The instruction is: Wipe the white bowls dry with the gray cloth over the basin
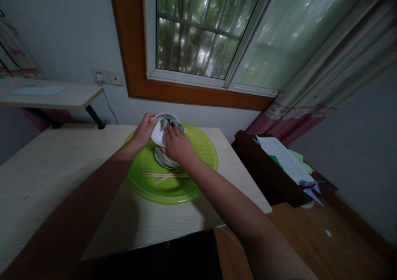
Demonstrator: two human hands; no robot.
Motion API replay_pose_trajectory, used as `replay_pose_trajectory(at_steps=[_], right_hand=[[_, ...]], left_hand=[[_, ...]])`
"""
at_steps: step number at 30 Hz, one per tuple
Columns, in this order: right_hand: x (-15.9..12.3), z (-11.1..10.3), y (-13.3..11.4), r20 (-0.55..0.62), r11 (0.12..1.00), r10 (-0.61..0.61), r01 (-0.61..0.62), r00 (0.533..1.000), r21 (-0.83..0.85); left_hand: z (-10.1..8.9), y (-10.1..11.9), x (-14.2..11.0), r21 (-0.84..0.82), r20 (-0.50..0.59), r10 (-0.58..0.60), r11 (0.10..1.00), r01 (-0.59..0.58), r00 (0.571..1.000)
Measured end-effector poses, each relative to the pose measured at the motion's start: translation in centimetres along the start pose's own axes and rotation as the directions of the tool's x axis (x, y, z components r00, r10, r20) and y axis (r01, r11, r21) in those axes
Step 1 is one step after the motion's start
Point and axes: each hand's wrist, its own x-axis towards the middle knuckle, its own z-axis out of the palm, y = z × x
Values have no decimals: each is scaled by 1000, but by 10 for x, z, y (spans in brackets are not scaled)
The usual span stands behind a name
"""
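My left hand [144,130] grips the left rim of a white bowl [159,134], which is tilted with its inside toward me. Inside that bowl my right hand [177,144] presses a grey cloth [168,121] against the wall, the fingertips partly hidden in the folds. Below the two hands, more white dishes [161,159] sit stacked in a round green plastic basket [173,197]; my right hand covers part of the stack. Several wooden chopsticks [166,175] lie crossed in the basket, in front of the dishes.
The basket stands on a pale wooden table [77,164] by the wall. A raised shelf [83,102] with a paper is at the left. Right of the table, papers [282,158] lie on a dark piece of furniture [257,168]. A window [204,32] is behind.
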Motion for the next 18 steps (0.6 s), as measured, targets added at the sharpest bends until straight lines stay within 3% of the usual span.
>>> replay_pose_trajectory(at_steps=[4, 9, 13, 18], right_hand=[[2, -7, -6, 74, 999, 5, -2, 997, -49], [1, -15, -4, 164, 991, -125, 133, 978, -35], [-2, -9, 6, 151, 968, -249, 249, 957, 24], [-3, 11, 12, 73, 951, -304, 299, 950, 74]], left_hand=[[-3, 7, -1, 41, -39, 3, 999, -2, 999], [-4, 6, -2, 41, -56, -25, 999, 27, 998], [-3, 3, -2, 8, -45, -43, 999, 44, 998], [-4, -1, 0, 3, -62, -31, 999, 32, 998]])
